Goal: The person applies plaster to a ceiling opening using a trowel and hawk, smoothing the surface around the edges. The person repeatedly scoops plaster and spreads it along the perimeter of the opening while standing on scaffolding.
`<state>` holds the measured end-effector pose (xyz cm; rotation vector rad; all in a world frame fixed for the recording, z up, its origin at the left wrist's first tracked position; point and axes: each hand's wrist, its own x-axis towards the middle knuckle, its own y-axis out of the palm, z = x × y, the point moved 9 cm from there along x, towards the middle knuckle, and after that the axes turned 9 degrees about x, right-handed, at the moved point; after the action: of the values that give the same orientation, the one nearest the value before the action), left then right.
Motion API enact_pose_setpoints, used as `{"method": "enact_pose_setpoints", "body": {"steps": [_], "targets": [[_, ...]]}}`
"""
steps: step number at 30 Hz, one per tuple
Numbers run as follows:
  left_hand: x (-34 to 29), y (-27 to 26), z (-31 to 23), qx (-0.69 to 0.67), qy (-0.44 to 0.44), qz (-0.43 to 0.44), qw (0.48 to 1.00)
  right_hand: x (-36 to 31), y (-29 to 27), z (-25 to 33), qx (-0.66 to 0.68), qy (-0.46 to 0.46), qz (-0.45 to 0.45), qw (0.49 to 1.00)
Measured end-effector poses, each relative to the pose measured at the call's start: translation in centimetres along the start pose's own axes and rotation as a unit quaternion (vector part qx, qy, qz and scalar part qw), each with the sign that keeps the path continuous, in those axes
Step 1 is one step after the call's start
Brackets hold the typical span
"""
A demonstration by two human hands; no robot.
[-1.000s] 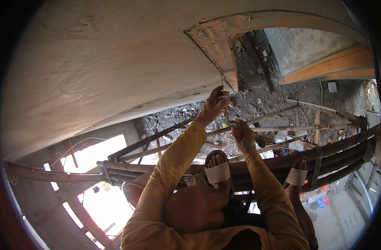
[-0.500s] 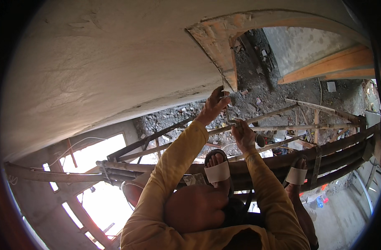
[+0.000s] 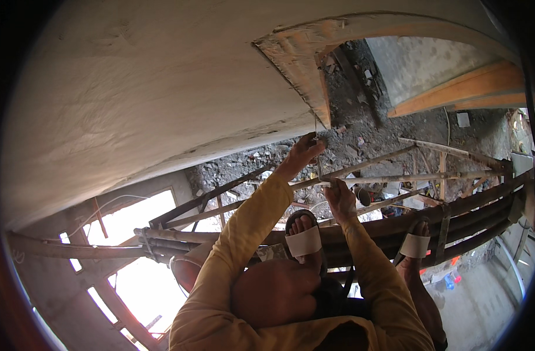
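Note:
A thin rod (image 3: 319,167) with a bent lower end reaches down from the lower corner of the wooden frame (image 3: 324,105). My left hand (image 3: 298,157) is closed around its upper part, thumb and fingers close to the frame's corner. Lower down, my right hand (image 3: 340,202) grips the bent end with curled fingers. What the rod's upper tip touches is too small to make out. Both arms wear yellowish sleeves.
Beneath my sandalled feet (image 3: 303,240) run the dark scaffold poles (image 3: 384,229). A plastered wall (image 3: 162,88) rises at the left. Rubble (image 3: 361,137) covers the ground far below. Thinner poles (image 3: 431,178) cross beyond my hands, with bright window openings (image 3: 145,289) at lower left.
The rod's bent end and my right hand have moved slightly down, and the bend has turned. My left hand has shifted a little lower on the rod. The view has moved slightly.

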<state>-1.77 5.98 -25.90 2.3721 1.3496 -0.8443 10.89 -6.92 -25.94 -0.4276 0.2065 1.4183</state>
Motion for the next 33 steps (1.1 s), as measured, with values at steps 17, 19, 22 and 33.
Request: {"method": "enact_pose_setpoints", "body": {"steps": [17,19,22,33], "targets": [[-1.1,-2.6,6.2,0.127,-0.043,-0.108,0.985,7.5,-0.8,3.6,-0.207,0.008,-0.075,0.975],[-0.8,-2.5,6.7,0.111,-0.032,-0.111,0.987,8.7,-1.0,5.1,-0.214,0.017,-0.086,0.973],[-1.1,-2.0,6.5,0.127,-0.038,-0.09,0.987,11.2,-1.9,6.2,-0.279,-0.003,-0.102,0.955],[-1.1,-1.5,1.5,0.063,-0.025,-0.103,0.992,0.6,-8.0,0.8,-0.184,-0.121,-0.05,0.974]]}}
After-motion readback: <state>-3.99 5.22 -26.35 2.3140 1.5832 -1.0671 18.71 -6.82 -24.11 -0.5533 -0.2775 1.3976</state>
